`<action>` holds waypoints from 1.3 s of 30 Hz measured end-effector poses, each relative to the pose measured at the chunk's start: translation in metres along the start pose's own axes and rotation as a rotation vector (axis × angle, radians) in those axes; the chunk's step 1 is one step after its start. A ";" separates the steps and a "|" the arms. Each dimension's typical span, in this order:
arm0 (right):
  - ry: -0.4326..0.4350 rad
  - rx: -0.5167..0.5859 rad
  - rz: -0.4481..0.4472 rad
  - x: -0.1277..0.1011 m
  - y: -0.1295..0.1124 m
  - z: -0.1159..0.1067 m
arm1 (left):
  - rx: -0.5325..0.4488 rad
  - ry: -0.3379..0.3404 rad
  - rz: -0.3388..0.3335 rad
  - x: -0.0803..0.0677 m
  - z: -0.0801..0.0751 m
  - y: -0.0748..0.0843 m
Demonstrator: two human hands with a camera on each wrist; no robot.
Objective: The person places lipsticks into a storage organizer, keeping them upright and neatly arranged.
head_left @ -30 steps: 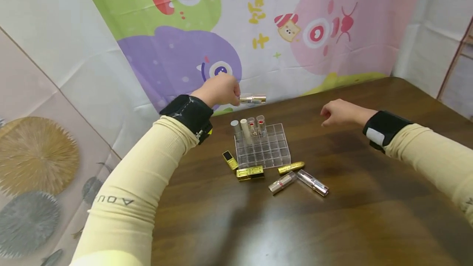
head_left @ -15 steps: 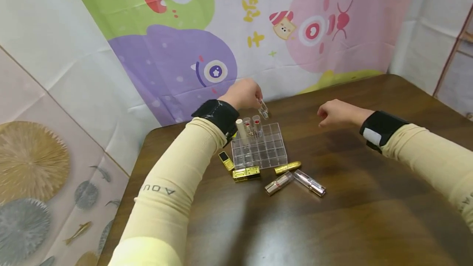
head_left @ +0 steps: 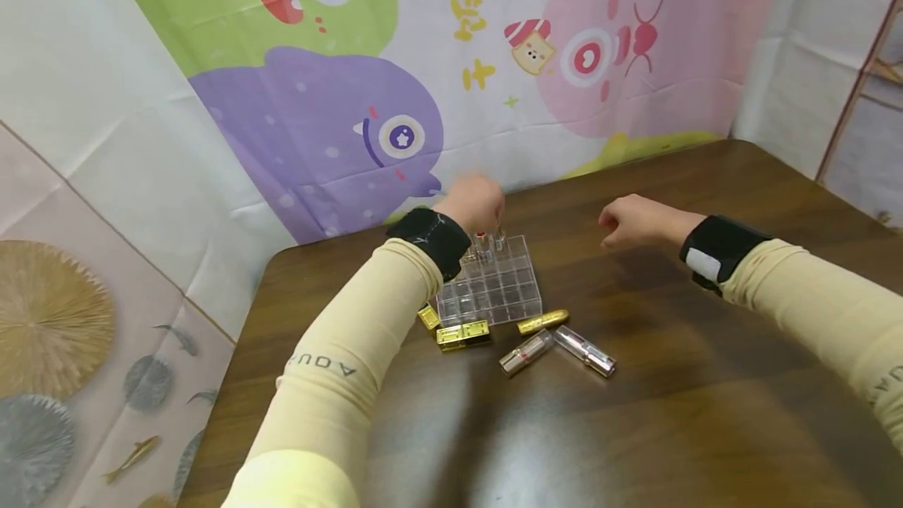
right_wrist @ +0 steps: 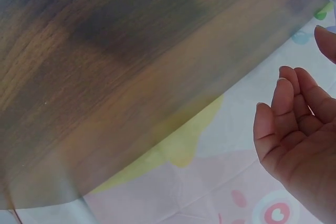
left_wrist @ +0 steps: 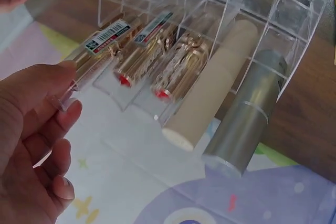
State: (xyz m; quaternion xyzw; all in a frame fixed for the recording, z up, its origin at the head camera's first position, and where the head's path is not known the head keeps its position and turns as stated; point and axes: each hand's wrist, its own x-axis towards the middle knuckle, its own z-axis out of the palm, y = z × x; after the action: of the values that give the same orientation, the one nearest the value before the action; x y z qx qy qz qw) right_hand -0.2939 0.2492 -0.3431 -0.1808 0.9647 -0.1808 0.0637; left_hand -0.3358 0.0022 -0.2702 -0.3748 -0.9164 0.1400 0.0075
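My left hand (head_left: 474, 202) is over the back row of a clear acrylic lipstick organizer (head_left: 502, 300). In the left wrist view its thumb and fingers pinch the clear cap end of a gold lipstick (left_wrist: 107, 43), whose other end is at a back-row compartment. Beside it in the same row stand two clear-capped lipsticks with red tips, one lipstick (left_wrist: 139, 56) nearer and one lipstick (left_wrist: 181, 69) farther. Then come a cream tube (left_wrist: 212, 87) and a grey tube (left_wrist: 249, 111). My right hand (head_left: 638, 222) hovers over the table to the right, fingers loosely curled, holding nothing.
In front of the organizer lie a gold box-shaped lipstick (head_left: 462, 334), a small gold case (head_left: 428, 317), a gold bullet-shaped tube (head_left: 542, 321) and two clear-capped lipsticks, one lipstick (head_left: 526, 353) left of the other lipstick (head_left: 585, 351). A cartoon cloth (head_left: 317, 124) hangs behind the brown table (head_left: 670, 398).
My left hand has come down and right with the lipstick, from above the table's back to the organizer's back row. The lipstick has turned from level to upright. The right hand stays nearly still.
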 end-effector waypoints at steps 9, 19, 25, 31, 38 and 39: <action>0.009 -0.020 -0.010 0.001 0.002 0.002 | 0.034 -0.033 0.026 0.005 0.013 0.004; -0.022 0.014 0.043 0.000 0.001 0.002 | 0.036 -0.037 0.027 0.015 0.024 0.009; -0.034 0.020 0.032 -0.001 0.000 0.003 | 0.014 -0.042 0.005 0.011 0.026 0.008; -0.015 0.017 0.024 -0.003 -0.007 -0.003 | -0.090 0.015 -0.065 -0.006 0.009 -0.012; 0.014 0.009 -0.016 -0.008 -0.014 -0.006 | -0.255 0.184 -0.170 -0.052 -0.031 -0.066; 0.014 0.011 -0.028 -0.008 -0.015 -0.005 | -0.276 0.197 -0.187 -0.060 -0.032 -0.073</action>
State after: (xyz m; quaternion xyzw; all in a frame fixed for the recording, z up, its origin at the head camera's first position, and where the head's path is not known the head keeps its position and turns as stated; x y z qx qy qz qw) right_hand -0.2822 0.2406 -0.3321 -0.1927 0.9614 -0.1884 0.0554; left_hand -0.3394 -0.0809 -0.2147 -0.2974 -0.9526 -0.0258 0.0585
